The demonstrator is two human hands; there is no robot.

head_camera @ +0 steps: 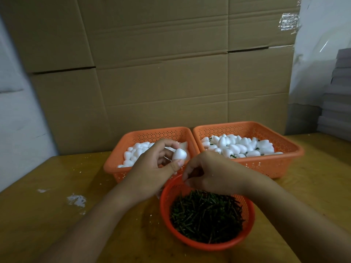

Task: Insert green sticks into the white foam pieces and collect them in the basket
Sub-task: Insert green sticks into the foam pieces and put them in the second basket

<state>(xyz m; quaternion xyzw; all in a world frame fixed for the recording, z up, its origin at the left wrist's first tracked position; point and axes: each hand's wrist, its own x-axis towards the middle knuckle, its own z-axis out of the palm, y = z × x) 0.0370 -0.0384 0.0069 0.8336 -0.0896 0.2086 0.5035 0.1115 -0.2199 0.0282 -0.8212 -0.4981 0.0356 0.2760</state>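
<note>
My left hand [152, 168] holds a white egg-shaped foam piece [179, 154] between thumb and fingers, above the front edge of the left orange basket [114, 164], which is full of plain foam pieces. My right hand [210, 173] hovers just right of it, fingers curled over the back rim of the round red bowl [247, 232]. What the right fingers pinch is hidden in shadow. The bowl is heaped with short green sticks [207, 215]. The right orange basket [284, 164] holds foam pieces with green sticks poking out.
Both baskets stand side by side at the back of a wooden table [57, 215], against a wall of cardboard boxes [161, 73]. White foam crumbs [77, 200] lie on the table at the left. Grey stacked sheets [338, 95] rise at the far right.
</note>
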